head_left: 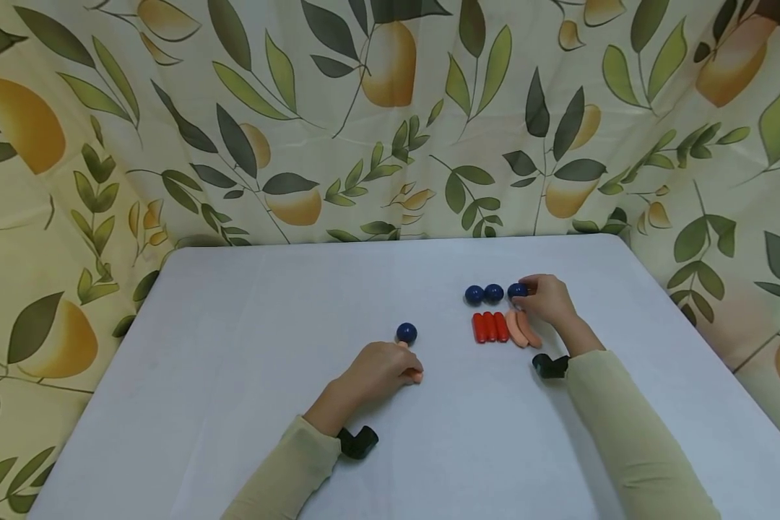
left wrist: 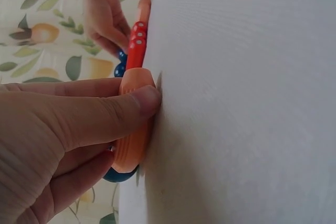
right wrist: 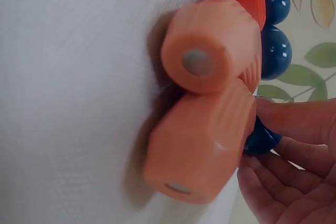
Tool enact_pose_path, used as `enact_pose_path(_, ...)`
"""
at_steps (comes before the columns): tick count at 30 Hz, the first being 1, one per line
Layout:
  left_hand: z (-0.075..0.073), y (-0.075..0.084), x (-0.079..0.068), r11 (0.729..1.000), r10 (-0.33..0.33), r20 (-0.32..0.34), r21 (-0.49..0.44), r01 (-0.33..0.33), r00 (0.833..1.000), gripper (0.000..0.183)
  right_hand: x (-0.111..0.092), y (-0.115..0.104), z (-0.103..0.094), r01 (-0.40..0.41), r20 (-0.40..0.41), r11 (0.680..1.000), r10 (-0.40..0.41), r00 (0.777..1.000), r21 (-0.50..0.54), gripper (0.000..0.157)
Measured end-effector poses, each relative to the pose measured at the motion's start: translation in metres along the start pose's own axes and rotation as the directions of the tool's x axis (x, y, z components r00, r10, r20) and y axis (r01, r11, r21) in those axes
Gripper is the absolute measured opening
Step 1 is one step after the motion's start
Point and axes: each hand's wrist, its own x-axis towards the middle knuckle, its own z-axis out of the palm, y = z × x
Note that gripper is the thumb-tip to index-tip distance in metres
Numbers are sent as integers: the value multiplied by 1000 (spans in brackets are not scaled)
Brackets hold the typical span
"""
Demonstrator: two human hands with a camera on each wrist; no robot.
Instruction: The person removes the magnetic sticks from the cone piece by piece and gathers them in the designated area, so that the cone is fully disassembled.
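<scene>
My left hand [head_left: 380, 370] pinches an orange curved magnetic stick [left wrist: 132, 148] between thumb and fingers, close over the table. A blue ball [head_left: 406, 332] lies just beyond that hand, mostly hidden behind the stick in the left wrist view. At the right, my right hand [head_left: 549, 299] pinches another blue ball [right wrist: 261, 139] with thumb and fingertips. Two more blue balls [head_left: 484, 294] sit to its left, side by side. Nearer to me are two orange curved sticks [head_left: 523, 329], their end faces showing grey discs in the right wrist view.
Three red straight sticks [head_left: 490, 327] lie side by side, left of the orange pair. The white table [head_left: 266, 310] ends at a cloth [head_left: 364, 144] patterned with leaves and fruit. Dark wrist cameras [head_left: 359, 443] stick out below both hands.
</scene>
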Motion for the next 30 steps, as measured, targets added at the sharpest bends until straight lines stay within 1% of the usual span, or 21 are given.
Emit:
enact_pose_path(5,-2,1,0,1000,5,-8,8,-5,1000,11,0,0,3,14,-24,1000,-14,1000,-9,46)
enact_pose_path(12,-1,1,-1,1000,0,-11,31,0,1000,11,-3,-5,5,4,-11,1000,-4,1000,8,47)
enact_pose_path(19,0,3,0,998,19,-35,59,-17,999,17,-10,-10,1,26,-22,1000,-26,999,6,55)
enact_pose_path(22,1,5,1,996,19,-42,93,-15,999,18,-14,-13,0,42,-53,999,-41,998,19,55)
enact_pose_path(24,3,7,2,991,17,-45,132,-11,999,19,-18,-17,2,37,-85,999,-34,996,35,52)
enact_pose_path(26,5,9,3,983,16,-49,181,-7,999,18,-24,-24,4,40,-100,997,-33,994,65,50)
enact_pose_path(29,8,12,4,971,9,-59,238,6,998,19,-33,-35,12,68,-86,989,-57,995,130,48)
enact_pose_path(30,9,13,5,971,-1,-65,239,17,998,18,-36,-38,15,89,-79,985,-78,994,147,48)
